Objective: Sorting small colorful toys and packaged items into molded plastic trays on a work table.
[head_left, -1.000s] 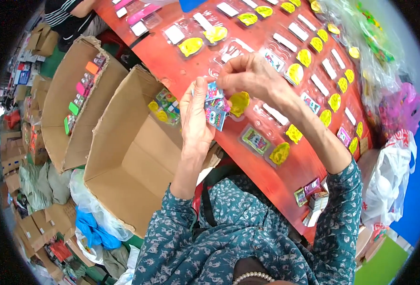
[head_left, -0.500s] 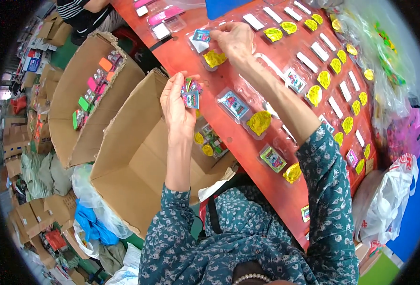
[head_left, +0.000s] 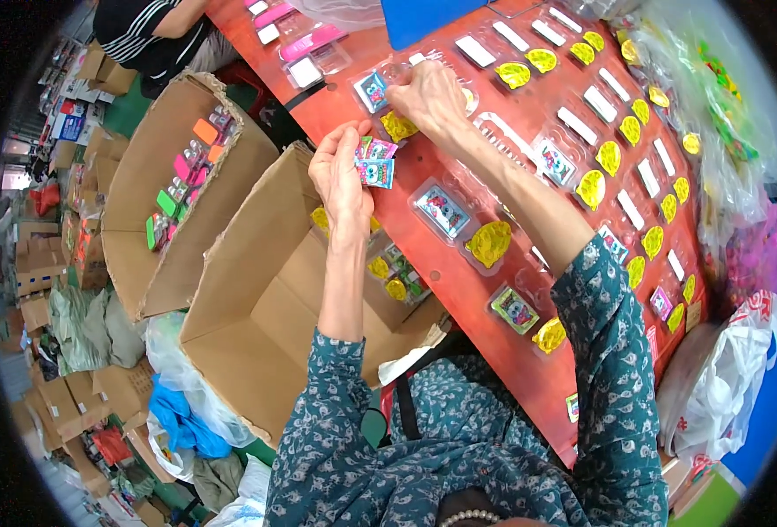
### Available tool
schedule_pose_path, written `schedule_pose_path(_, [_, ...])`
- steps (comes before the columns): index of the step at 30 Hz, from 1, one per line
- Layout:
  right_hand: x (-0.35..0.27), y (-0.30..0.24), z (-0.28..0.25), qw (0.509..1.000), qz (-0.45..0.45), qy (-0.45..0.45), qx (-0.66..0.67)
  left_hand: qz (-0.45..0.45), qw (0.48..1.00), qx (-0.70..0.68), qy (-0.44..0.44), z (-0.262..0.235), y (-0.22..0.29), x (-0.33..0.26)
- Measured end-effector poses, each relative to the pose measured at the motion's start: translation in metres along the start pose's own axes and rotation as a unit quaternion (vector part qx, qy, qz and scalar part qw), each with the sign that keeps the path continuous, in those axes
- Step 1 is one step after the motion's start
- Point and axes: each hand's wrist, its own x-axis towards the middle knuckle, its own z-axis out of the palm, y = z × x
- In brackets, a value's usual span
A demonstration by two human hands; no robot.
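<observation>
while the red bench [head_left: 529, 378] is lying under the right hand [head_left: 430, 97], an open carton [head_left: 261, 246] is sitting below the left hand [head_left: 340, 176], perhaps for reach. the right hand is curling at a clear tray [head_left: 380, 112], a blue packet [head_left: 372, 91] lying just beside it; whether it is pinching anything, i cannot tell. the left hand is grasping small packets [head_left: 377, 167], fanned seemingly for easy separating.

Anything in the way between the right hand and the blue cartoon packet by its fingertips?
Nothing visible: the right hand is right beside the blue cartoon packet, though contact is unclear. The yellow piece lies nearer the wearer, outside that gap.
</observation>
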Motion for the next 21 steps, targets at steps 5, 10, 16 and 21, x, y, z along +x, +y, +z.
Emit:
schedule_pose_path(5, [-0.001, 0.000, 0.003, 0.994, -0.083, 0.023, -0.074, 0.002, 1.000, 0.013, -0.019, 0.002, 0.000, -0.002])
schedule_pose_path(10, [-0.016, 0.001, -0.009, 0.988, -0.147, -0.006, -0.051, -0.007, 1.000, 0.018, 0.004, -0.005, 0.005, -0.006])
schedule_pose_path(16, [-0.051, -0.007, -0.041, 0.930, -0.071, -0.297, 0.203, 0.100, 0.994, -0.005, 0.039, 0.009, 0.008, -0.014])
schedule_pose_path(21, [-0.064, -0.009, -0.071, 0.930, 0.012, -0.297, 0.215, 0.108, 0.994, -0.007, 0.034, 0.030, 0.005, -0.027])
